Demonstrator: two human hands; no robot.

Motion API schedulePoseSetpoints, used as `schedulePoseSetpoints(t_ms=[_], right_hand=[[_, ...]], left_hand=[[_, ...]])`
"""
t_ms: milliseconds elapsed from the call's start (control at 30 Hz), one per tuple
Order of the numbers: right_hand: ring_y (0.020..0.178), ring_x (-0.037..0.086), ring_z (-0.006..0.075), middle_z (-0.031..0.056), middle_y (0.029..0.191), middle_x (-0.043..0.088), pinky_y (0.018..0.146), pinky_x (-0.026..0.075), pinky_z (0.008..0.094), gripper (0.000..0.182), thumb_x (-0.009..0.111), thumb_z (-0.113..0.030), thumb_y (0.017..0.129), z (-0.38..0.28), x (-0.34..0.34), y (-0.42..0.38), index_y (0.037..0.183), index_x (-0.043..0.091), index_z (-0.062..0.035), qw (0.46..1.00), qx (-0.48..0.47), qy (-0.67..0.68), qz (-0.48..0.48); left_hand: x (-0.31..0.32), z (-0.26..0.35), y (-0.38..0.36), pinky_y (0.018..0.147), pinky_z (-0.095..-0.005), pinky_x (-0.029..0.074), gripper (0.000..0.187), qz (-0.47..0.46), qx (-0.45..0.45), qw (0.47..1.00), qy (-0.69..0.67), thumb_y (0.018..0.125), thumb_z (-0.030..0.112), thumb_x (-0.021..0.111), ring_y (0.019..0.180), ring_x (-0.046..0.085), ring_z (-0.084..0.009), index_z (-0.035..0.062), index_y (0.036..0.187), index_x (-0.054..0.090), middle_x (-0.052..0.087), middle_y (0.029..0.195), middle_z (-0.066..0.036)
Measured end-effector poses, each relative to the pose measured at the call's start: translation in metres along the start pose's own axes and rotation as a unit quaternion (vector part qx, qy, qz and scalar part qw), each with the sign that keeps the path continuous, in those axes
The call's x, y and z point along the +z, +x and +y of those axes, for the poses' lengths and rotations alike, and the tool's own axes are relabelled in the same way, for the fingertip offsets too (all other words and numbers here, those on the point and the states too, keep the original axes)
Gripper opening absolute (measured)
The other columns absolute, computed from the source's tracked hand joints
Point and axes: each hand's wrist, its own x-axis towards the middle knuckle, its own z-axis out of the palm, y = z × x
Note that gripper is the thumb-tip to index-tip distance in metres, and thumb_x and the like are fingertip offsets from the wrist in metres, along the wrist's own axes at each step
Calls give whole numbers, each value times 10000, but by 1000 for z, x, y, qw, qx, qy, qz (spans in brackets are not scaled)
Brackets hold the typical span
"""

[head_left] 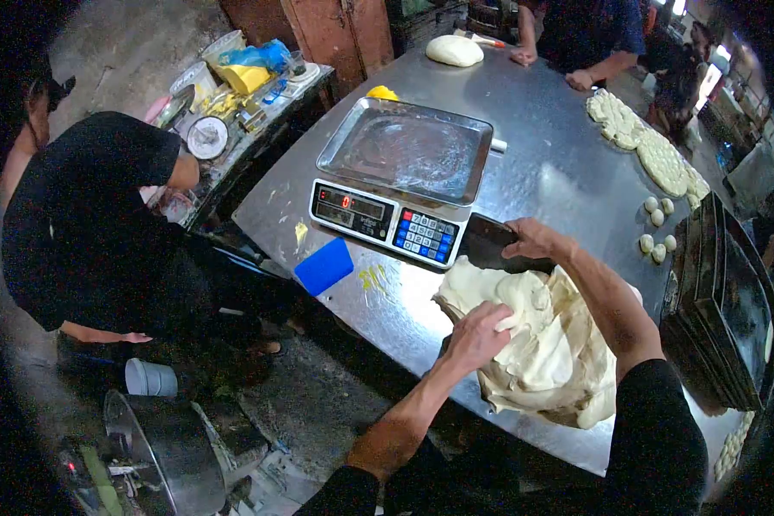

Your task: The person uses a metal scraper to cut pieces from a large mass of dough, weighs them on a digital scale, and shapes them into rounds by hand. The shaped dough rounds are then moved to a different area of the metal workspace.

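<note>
A large, loose mass of pale dough [568, 353] lies folded on the metal table in front of me. My left hand [482, 334] is closed on the near left part of it, fingers pressed into a fold. Beyond the dough, my right hand [535, 239] grips a dark, flat, blade-like dough cutter [488, 243], partly hidden by the hand and the dough. Just past it stands a digital scale [387, 222] with a floury, bare steel pan [408, 148]; its red display shows 0.
A blue plastic scraper [324, 267] lies left of the scale. A round dough piece [454, 51] rests at the far end. Small dough balls [658, 211] and stacked dark trays [718, 301] are at right. One co-worker [103, 224] stands left, another [589, 39] across the table [542, 129].
</note>
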Motion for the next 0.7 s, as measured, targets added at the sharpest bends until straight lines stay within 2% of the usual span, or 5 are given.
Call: schedulePoseSetpoints(t_ms=[267, 333, 500, 600, 700], right_hand=[[866, 631, 344, 177, 903, 658, 756, 499, 431, 373, 673, -244, 721, -59, 62, -43, 1048, 615, -76, 973, -156, -67, -160], [821, 639, 328, 145, 846, 655, 697, 505, 444, 300, 631, -242, 749, -116, 70, -79, 1000, 604, -81, 951, -137, -218, -170], [683, 634, 278, 111, 771, 656, 616, 504, 400, 210, 600, -147, 788, -119, 64, -154, 983, 569, -74, 976, -37, 10, 213], [765, 620, 145, 140, 895, 690, 676, 504, 323, 296, 642, -154, 848, -149, -4, -198, 1087, 573, 7, 810, 51, 240, 533], [735, 655, 277, 201, 803, 652, 666, 507, 362, 312, 641, -167, 837, -151, -23, -244, 1064, 533, 18, 855, 122, 120, 490]], left_hand=[[24, 34, -88, 791, -365, 500, 367, 45, 49, 997, -25, 790, 179, 663, 942, 603, -322, 22, 1115, 599, 598, 1059, -194], [7, 48, -127, 855, -372, 485, 462, -102, -81, 986, -106, 813, 233, 670, 1054, 573, -321, 20, 1202, 541, 543, 1200, -232], [-88, 73, -138, 1005, -408, 381, 659, -175, -130, 973, 72, 820, 286, 661, 1216, 468, -335, -23, 1333, 388, 457, 1329, -223], [-87, 68, -58, 1011, -417, 375, 715, -11, -72, 990, 120, 790, 318, 677, 1197, 472, -370, -70, 1314, 385, 467, 1303, -256], [-19, 24, 32, 982, -418, 396, 774, -118, -54, 991, 24, 740, 350, 705, 1148, 501, -391, -84, 1299, 391, 485, 1267, -274]])
